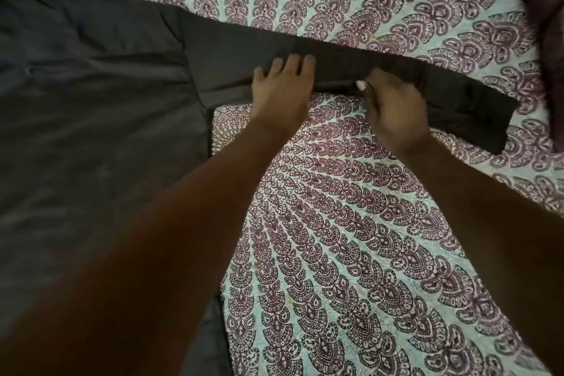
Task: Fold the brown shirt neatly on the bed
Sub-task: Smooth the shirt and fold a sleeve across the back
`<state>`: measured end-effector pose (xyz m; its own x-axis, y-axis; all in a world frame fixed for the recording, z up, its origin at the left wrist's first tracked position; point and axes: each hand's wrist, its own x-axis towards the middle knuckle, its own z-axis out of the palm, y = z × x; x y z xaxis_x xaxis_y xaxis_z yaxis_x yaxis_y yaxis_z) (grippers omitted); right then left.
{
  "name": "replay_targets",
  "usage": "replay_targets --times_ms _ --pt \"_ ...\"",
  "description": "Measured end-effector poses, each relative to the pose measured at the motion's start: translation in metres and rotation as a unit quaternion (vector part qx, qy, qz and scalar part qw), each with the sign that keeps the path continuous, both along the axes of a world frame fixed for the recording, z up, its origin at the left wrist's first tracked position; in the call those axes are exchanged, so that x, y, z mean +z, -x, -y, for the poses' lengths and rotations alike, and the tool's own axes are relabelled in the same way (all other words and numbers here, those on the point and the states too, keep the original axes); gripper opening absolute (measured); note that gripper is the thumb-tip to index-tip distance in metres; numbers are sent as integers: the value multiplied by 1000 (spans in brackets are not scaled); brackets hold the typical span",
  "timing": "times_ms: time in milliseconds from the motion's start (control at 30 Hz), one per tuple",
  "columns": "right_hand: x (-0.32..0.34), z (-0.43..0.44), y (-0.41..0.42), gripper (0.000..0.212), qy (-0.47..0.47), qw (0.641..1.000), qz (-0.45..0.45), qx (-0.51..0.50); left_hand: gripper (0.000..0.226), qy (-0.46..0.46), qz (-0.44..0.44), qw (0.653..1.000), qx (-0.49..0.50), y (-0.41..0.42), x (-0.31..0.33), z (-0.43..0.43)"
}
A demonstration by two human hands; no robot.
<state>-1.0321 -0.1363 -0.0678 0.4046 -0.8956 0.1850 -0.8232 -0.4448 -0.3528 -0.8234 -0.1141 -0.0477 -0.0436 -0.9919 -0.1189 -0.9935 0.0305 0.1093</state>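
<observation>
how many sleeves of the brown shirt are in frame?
1. The sleeve stretches rightward across the bed, with the left hand flat on it and the right hand pinching its lower edge. The other sleeve is not in view; it may be off-frame or hidden.

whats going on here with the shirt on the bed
A person is working on a brown shirt spread flat on a patterned bedspread. Its sleeve lies stretched out to the right. The left hand presses flat on the sleeve, nearer the shirt's body. The right hand pinches the sleeve's lower edge further along. The sleeve is not yet folded over onto the body.
</observation>
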Motion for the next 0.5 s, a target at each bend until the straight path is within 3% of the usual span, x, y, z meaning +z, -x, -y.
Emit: replay_targets --times_ms 133,267,333,433,500 --pt "1 -9 12 17 24 995 -90 48 66 8 6 999 47 -33 -3 -27" --pt "0 -19 36 60 -7 984 -178 32 46 51 8 996 78 -84 -12 -55" --pt "-1 -26 50 68 -23 982 -188 21 44 40 -12 998 48 -99 -18 -65" --pt "3 -34 65 78 -61 979 -194 5 62 7 -65 998 -15 -113 -24 -72" --pt "8 -37 67 70 -61 980 -191 1 64 15 -119 992 -32 -117 -24 -74"
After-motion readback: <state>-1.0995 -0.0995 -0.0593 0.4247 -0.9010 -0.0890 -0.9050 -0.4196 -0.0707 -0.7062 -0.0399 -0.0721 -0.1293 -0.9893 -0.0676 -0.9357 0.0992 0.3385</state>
